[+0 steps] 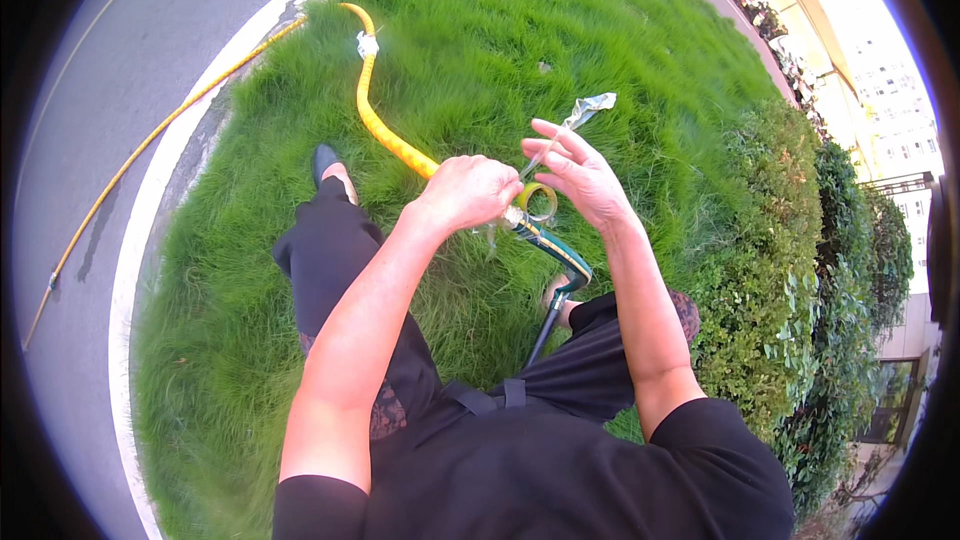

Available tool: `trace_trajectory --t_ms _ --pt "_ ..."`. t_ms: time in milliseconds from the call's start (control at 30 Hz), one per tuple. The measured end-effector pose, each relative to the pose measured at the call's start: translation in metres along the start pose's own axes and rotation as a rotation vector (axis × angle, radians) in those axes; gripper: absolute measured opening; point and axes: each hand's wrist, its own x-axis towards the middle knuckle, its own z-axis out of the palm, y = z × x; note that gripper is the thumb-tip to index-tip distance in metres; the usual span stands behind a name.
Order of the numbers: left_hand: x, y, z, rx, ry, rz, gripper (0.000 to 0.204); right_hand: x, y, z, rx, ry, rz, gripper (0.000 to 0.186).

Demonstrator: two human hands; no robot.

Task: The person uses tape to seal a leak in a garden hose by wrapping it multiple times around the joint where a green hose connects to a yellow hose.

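A yellow hose point(392, 144) comes down through the grass to my left hand point(468, 192), whose fingers are closed around its end. Just past those fingers, whitish wrapping covers the place where a dark green hose point(556, 248) with a yellow stripe continues toward a black pipe point(545, 328) between my legs. A roll of clear yellowish tape point(541, 202) hangs beside this joint. My right hand point(582, 178) is raised to the right of it, fingers stretched and apart. A crumpled clear strip point(590, 110) rises by its fingertips; whether it sticks to them I cannot tell.
Tall grass point(480, 50) surrounds my feet. More white wrapping point(367, 44) sits farther up the yellow hose. A thin yellow hose point(150, 137) crosses the pale curb point(135, 270) onto the grey road point(75, 180) at left. Bushes point(765, 290) line the right side.
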Motion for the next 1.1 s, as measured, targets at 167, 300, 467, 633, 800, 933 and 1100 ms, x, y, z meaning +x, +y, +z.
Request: trace_trajectory --t_ms 167,300,467,633,800,933,1100 --pt "0.002 0.005 -0.009 -0.017 -0.082 -0.03 0.045 0.012 -0.005 0.004 -0.018 0.069 -0.057 0.019" --pt "-0.001 0.002 -0.017 -0.139 -0.149 -0.088 0.07 0.016 -0.003 -0.007 0.125 0.342 0.017 0.019" --pt "-0.003 0.002 -0.02 -0.03 -0.224 -0.057 0.067 0.008 0.017 -0.014 0.07 0.382 0.159 0.02" --pt "-0.001 -0.003 -0.016 0.031 -0.253 -0.002 0.062 0.002 0.027 -0.002 0.116 0.21 0.317 0.035" --pt "-0.007 -0.001 -0.021 0.059 -0.257 0.028 0.041 -0.002 0.039 0.004 0.228 -0.059 0.303 0.041" --pt "-0.011 -0.002 -0.016 0.088 -0.211 0.018 0.031 -0.006 0.052 0.001 0.138 -0.232 0.143 0.037" --pt "-0.013 -0.008 -0.015 0.127 -0.094 0.059 0.034 -0.011 0.035 0.007 0.053 -0.347 0.119 0.051"
